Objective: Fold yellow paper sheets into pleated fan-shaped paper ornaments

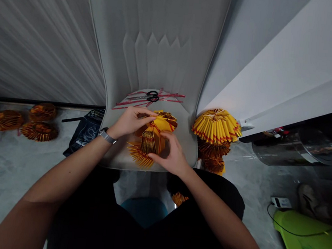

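On the chair seat [115, 152] in front of me stands a yellow, gold and red pleated paper ornament [149, 142], its folds fanning out at the bottom. My left hand [133, 120], with a watch on the wrist, pinches the ornament's upper edge between thumb and fingers. Curved around its right side, my right hand [174, 155] grips the folded middle with thumb and fingertips; part of the paper is hidden behind that hand. Black-handled scissors [153, 96] lie behind the ornament, across several pink-red plastic strings [124, 104].
Several pleated paper pieces [216, 126] are stacked right of the chair, and more round ones [39, 131] sit on the floor at left. A dark bag [84, 131] leans by the chair. At right are a transparent bin [286, 148] and a green plastic object [314, 245] with a cable.
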Demonstrator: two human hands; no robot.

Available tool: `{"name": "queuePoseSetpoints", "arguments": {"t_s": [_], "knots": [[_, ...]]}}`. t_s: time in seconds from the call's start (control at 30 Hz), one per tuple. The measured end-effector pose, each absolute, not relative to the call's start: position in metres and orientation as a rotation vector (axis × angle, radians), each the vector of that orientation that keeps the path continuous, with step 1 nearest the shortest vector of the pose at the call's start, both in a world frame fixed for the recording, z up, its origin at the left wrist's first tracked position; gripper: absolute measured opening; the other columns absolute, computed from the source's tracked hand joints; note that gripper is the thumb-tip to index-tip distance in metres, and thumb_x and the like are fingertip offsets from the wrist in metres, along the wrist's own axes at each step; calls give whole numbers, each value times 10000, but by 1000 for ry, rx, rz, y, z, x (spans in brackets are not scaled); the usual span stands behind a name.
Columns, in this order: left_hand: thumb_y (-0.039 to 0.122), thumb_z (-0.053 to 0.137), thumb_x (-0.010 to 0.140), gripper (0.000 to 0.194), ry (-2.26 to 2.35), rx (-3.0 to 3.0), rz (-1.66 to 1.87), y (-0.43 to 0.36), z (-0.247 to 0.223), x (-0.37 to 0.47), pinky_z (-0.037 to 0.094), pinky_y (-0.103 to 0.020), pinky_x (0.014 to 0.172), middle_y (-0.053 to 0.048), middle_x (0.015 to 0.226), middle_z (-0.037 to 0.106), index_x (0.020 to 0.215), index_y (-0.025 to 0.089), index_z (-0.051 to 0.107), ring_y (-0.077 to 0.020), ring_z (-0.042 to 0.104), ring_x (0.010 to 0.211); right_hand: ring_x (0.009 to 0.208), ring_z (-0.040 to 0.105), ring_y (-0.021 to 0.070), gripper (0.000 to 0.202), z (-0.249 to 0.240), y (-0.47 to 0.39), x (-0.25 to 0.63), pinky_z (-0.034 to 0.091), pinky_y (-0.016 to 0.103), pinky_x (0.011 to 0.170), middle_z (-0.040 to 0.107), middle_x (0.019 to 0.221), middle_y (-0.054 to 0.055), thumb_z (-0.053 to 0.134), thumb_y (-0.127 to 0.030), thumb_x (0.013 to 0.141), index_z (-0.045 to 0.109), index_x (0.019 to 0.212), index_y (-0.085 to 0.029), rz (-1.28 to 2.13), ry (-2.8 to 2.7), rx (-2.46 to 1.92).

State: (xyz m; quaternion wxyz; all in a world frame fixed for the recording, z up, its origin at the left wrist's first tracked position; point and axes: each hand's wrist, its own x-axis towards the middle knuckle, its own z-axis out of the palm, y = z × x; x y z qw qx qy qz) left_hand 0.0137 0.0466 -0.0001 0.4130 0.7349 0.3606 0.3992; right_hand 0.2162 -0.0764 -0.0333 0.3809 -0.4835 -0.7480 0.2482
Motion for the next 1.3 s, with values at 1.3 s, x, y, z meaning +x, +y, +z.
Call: {"name": "queuePoseSetpoints", "arguments": {"t_s": [1.3], "knots": [[380,696,905,243,900,2019,992,44,3,11,576,-338,917,-82,1036,794,1023,196,802,-217,743,966,789,644,125,360,-47,-66,234,484,223,572,593,1030,27,661,-343,905,465,1194,-252,1208,-1699,-1135]]}}
